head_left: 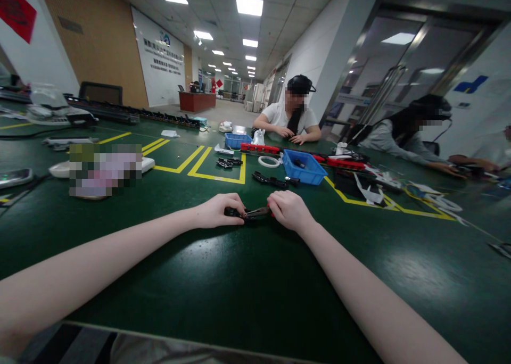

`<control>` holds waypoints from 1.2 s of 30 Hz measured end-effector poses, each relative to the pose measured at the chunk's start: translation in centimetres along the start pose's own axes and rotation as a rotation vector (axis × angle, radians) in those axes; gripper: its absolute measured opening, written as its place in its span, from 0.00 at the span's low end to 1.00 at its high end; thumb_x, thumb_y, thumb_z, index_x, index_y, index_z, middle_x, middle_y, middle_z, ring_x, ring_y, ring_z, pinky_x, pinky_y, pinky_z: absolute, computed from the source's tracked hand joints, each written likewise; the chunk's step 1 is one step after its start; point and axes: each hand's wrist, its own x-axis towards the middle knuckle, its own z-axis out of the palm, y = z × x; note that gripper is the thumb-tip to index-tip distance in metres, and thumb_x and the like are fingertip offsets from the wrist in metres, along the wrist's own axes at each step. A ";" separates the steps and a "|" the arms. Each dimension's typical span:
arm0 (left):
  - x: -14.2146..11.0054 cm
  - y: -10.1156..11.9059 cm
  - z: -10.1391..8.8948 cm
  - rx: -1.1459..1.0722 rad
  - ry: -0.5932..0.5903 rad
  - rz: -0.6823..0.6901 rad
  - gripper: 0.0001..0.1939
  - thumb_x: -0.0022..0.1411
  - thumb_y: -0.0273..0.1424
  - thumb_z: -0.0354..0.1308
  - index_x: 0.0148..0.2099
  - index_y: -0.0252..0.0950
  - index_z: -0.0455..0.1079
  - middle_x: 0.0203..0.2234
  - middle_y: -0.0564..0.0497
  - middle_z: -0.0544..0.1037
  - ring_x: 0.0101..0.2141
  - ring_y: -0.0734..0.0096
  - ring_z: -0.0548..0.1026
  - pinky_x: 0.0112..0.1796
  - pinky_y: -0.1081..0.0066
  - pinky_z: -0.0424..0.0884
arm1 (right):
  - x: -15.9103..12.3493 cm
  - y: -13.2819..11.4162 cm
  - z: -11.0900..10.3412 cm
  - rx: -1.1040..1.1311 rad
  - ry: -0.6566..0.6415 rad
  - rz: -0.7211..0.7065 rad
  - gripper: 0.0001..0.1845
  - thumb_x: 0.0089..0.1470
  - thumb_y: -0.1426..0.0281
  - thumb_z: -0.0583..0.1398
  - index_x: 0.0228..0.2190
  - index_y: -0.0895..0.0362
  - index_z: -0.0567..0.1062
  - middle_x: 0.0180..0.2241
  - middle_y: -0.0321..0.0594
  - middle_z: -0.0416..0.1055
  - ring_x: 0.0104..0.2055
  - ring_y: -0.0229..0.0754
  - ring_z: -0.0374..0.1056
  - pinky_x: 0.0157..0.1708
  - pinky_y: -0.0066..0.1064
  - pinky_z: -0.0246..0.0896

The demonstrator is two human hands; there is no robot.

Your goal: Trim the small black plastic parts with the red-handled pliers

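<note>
Green covers the big table (255, 279), with yellow lines on it. The left hand's (223, 211) fingers pinch a small black part (232, 212). The right hand (288, 209) grips a tool (258, 212) touching it.

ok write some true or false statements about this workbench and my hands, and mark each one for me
1. The left hand holds a black part. True.
2. Only one hand is holding something. False: the right hand holds a metal-tipped tool too.
3. The white ring lies left of the larger blue bin. True.
4. The tabletop is plain white. False: it is green, with yellow lines.
5. The two hands are apart. True.
</note>
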 end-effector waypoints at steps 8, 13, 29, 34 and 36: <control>0.0 0.0 0.1 -0.002 0.006 -0.005 0.08 0.62 0.33 0.65 0.42 0.35 0.77 0.42 0.47 0.75 0.43 0.67 0.75 0.47 0.66 0.70 | 0.2 0.1 0.0 -0.002 -0.012 -0.006 0.20 0.67 0.69 0.45 0.27 0.56 0.70 0.26 0.40 0.70 0.28 0.40 0.61 0.34 0.34 0.50; 0.0 0.1 0.0 0.005 0.007 -0.003 0.09 0.62 0.33 0.65 0.43 0.36 0.78 0.42 0.47 0.75 0.43 0.67 0.75 0.47 0.66 0.70 | 0.2 0.3 -0.2 -0.006 -0.012 -0.017 0.19 0.67 0.69 0.46 0.26 0.56 0.69 0.26 0.40 0.71 0.27 0.39 0.61 0.34 0.34 0.50; 0.0 0.0 0.1 0.014 0.004 0.008 0.08 0.62 0.33 0.65 0.42 0.36 0.78 0.42 0.47 0.75 0.43 0.67 0.75 0.47 0.66 0.71 | 0.1 0.0 0.0 -0.021 0.028 -0.009 0.20 0.67 0.69 0.45 0.27 0.56 0.70 0.27 0.41 0.70 0.28 0.40 0.61 0.35 0.34 0.51; 0.0 0.1 0.0 0.015 0.003 0.005 0.08 0.62 0.33 0.65 0.42 0.36 0.78 0.42 0.47 0.75 0.43 0.67 0.75 0.48 0.66 0.70 | 0.1 0.2 0.0 -0.021 0.007 -0.005 0.20 0.67 0.69 0.45 0.27 0.56 0.70 0.26 0.40 0.70 0.28 0.39 0.61 0.34 0.33 0.50; 0.0 0.0 0.1 0.013 0.002 0.009 0.08 0.62 0.34 0.65 0.43 0.36 0.78 0.42 0.47 0.75 0.43 0.66 0.75 0.47 0.65 0.70 | 0.1 0.3 -0.1 -0.019 -0.003 -0.003 0.20 0.67 0.69 0.45 0.27 0.56 0.70 0.26 0.40 0.70 0.28 0.39 0.61 0.34 0.33 0.50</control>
